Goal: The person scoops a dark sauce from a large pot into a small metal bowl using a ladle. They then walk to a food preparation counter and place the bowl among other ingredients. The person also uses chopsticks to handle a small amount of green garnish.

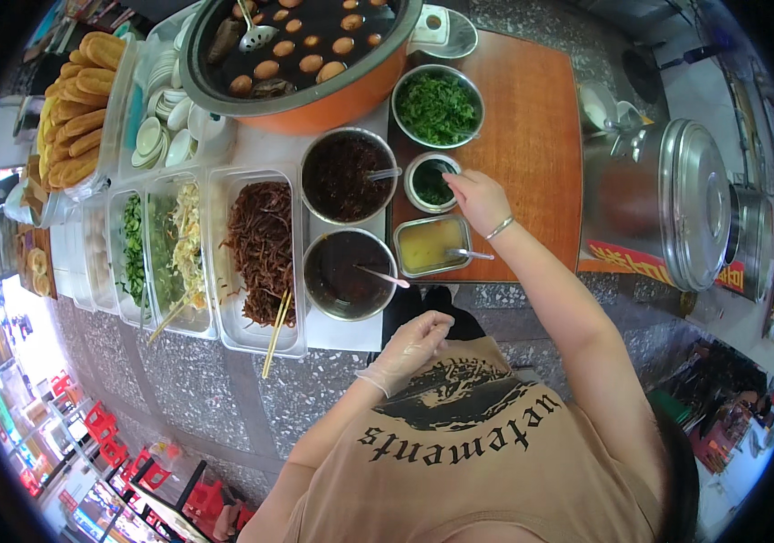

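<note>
My bare right hand, a bracelet at its wrist, has its fingertips at the rim of a small round container of dark green chopped seaweed or greens; whether it pinches anything is hidden. My left hand, in a clear plastic glove, is curled in front of my shirt, away from the containers; its fingers are closed and nothing shows in them. Nearest the right hand are a steel bowl of chopped green herbs and a rectangular dish of yellowish liquid with a spoon. Steel bowls of dark chili sauce and dark liquid stand to the left.
A large orange pot of eggs in dark broth stands at the back. Left are plastic tubs of shredded brown food and vegetables, stacked white dishes and fried dough sticks. Chopsticks overhang the front edge. Large steel pots stand right.
</note>
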A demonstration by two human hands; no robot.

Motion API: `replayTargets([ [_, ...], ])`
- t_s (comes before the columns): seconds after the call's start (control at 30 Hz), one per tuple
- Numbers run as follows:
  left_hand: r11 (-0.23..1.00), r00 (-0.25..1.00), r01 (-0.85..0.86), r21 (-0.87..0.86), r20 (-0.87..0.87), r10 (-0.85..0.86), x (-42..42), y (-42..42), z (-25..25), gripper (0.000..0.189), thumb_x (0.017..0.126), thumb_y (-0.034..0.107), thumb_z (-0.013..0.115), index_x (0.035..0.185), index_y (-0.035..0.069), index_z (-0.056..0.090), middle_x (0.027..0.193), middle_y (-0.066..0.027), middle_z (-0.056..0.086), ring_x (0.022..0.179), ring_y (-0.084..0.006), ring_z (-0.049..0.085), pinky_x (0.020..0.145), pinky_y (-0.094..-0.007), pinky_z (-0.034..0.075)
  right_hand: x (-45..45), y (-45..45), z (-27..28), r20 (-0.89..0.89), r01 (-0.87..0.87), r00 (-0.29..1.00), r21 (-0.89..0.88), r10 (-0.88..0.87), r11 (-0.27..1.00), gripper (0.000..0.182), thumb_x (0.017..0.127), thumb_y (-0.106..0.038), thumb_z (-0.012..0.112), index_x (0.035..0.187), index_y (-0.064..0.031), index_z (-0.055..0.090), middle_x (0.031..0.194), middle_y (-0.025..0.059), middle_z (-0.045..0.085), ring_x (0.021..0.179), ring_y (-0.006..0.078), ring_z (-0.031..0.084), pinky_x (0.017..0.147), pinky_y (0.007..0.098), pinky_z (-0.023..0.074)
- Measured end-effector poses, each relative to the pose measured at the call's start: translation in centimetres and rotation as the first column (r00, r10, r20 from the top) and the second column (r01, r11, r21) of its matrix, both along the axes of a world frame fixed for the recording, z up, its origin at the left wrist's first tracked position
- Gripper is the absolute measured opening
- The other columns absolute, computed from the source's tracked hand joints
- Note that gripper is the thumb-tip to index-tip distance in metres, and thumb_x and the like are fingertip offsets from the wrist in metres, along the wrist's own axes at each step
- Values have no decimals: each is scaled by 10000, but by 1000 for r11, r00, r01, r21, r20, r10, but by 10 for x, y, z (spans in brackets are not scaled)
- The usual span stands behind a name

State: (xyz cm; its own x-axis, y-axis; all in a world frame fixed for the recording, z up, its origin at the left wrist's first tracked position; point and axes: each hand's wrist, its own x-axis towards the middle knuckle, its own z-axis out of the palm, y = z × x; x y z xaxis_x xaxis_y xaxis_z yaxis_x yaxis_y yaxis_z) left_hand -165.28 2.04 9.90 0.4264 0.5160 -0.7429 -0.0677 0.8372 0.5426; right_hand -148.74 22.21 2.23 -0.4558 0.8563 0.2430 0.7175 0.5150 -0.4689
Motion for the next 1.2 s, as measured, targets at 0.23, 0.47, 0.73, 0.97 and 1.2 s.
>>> replayTargets([
  [0.23,998,1000,-3,67,26,1,7,-2,-12,258,944,221,472,1135,57,526,755,4,507,655,-60,458,566,-196,400,2,-5,0,-34,-100,994,61,102,993,201,743,-58,596,936,-79,644,756,80,591,697,272,565,618,388,447],
  [0.47,995,998,-3,97,-64,9,7,5,-1,264,943,224,470,1145,64,526,763,2,533,679,-65,465,631,-210,416,13,-6,20,-60,-105,993,6,105,994,112,760,-87,609,868,-96,635,750,58,593,745,248,570,683,375,424],
  [0.73,995,998,-30,99,-49,35,9,6,-3,270,941,220,469,1142,51,531,752,3,538,675,-66,466,637,-205,410,18,3,16,45,10,999,84,-14,996,91,753,-89,611,841,-107,629,750,55,576,735,253,556,683,377,415],
  [0.97,995,998,-46,89,-44,50,9,3,-7,269,941,208,468,1142,41,530,749,3,542,669,-61,471,632,-201,408,13,-2,6,33,-1,999,11,1,1000,131,770,-93,615,898,-89,644,764,60,569,747,262,545,709,384,423],
  [1.2,990,993,-113,84,-13,115,13,7,-6,207,920,189,517,1043,33,574,754,2,538,673,-61,466,634,-207,405,23,-19,24,-168,260,952,-3,-257,966,101,762,-128,649,803,-37,637,1024,142,585,940,313,538,833,396,426],
])
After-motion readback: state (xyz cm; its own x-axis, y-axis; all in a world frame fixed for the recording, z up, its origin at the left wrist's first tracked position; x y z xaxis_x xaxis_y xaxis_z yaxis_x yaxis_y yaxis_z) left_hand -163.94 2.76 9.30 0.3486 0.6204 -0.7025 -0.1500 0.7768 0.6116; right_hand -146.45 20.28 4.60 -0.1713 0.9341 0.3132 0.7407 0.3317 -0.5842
